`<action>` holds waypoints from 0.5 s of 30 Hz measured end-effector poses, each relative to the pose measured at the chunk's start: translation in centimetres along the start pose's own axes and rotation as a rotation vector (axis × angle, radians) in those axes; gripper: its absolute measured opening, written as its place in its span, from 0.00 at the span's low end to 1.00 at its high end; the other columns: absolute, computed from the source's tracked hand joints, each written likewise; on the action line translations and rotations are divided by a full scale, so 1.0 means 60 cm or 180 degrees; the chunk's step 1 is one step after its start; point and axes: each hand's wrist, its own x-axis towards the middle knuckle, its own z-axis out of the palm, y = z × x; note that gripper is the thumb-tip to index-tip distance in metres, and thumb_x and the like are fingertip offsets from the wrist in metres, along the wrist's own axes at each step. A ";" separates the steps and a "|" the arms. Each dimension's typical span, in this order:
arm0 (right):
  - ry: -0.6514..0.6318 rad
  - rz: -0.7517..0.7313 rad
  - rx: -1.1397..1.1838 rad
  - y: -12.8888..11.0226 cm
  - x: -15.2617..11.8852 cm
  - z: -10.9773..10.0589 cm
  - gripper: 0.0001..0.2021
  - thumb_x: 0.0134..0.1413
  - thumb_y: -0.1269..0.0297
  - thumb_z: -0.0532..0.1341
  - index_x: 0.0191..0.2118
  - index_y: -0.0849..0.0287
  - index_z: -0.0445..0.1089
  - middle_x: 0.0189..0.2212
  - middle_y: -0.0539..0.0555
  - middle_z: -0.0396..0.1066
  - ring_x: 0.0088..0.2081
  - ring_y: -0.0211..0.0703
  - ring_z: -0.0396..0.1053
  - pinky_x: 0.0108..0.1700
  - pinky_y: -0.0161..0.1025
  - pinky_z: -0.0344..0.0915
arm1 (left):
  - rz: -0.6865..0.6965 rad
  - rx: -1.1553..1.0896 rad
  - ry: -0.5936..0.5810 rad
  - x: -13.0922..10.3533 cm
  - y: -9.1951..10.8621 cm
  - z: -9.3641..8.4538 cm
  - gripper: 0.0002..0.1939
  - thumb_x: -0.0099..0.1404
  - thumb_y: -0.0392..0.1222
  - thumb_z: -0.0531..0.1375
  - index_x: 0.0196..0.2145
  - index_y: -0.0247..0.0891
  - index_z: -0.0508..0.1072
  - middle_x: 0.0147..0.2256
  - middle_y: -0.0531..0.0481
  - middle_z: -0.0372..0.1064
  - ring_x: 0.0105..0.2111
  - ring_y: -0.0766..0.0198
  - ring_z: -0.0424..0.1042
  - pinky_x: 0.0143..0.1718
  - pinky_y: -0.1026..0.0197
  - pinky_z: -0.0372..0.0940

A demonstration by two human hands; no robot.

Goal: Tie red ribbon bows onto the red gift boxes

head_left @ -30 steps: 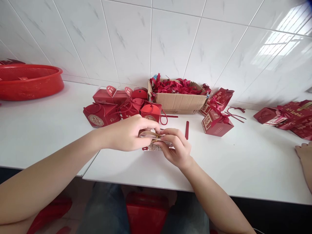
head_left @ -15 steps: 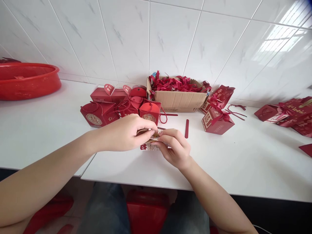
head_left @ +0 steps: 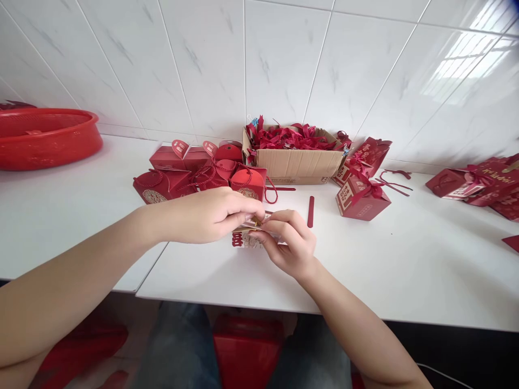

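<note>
A small white box with red and gold print stands upright on the white table, partly covered by both hands. My left hand reaches over its top from the left, fingers closed in a pinch at the top edge. From the right, my right hand pinches the same top edge with thumb and fingers. The fingertips of both hands nearly meet there, and a bit of gold shows between them. What lies inside the box is hidden.
Red gift boxes with cords stand behind my left hand. A cardboard box of red ribbons is by the wall. More red boxes stand right, a red strip lies nearby, and a red basket is far left.
My left hand has shifted slightly up, and its fingers sit a little differently at the box's top. More of the red print on the box's front shows. The view has moved slightly.
</note>
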 end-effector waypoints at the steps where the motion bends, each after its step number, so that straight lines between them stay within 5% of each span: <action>1: 0.0028 0.0039 -0.0030 0.000 0.001 0.000 0.07 0.55 0.70 0.65 0.39 0.56 0.67 0.32 0.52 0.68 0.33 0.37 0.71 0.33 0.35 0.74 | 0.0070 0.0218 0.0162 -0.001 -0.001 0.003 0.14 0.70 0.38 0.48 0.40 0.42 0.74 0.35 0.51 0.70 0.36 0.63 0.67 0.37 0.64 0.60; 5: 0.0077 0.0066 -0.0156 0.000 0.003 0.000 0.06 0.56 0.69 0.64 0.39 0.55 0.66 0.32 0.52 0.69 0.32 0.37 0.71 0.31 0.34 0.73 | 0.0236 0.0603 0.0584 -0.007 -0.001 0.013 0.12 0.68 0.37 0.50 0.40 0.41 0.73 0.47 0.45 0.64 0.48 0.57 0.63 0.47 0.58 0.60; 11: 0.0121 -0.0131 -0.0207 0.000 -0.004 0.007 0.11 0.54 0.73 0.64 0.43 0.57 0.67 0.33 0.54 0.70 0.34 0.40 0.72 0.34 0.37 0.74 | 0.0038 0.0091 0.0267 -0.016 -0.003 0.013 0.09 0.67 0.40 0.54 0.44 0.40 0.69 0.44 0.47 0.65 0.43 0.61 0.65 0.41 0.62 0.66; 15: 0.0117 -0.0097 -0.0190 -0.003 -0.003 0.005 0.11 0.55 0.73 0.64 0.43 0.57 0.67 0.33 0.54 0.70 0.34 0.40 0.71 0.33 0.37 0.73 | 0.0161 0.0163 0.0640 -0.020 -0.006 0.025 0.08 0.66 0.42 0.57 0.42 0.40 0.71 0.45 0.47 0.66 0.48 0.60 0.64 0.46 0.60 0.65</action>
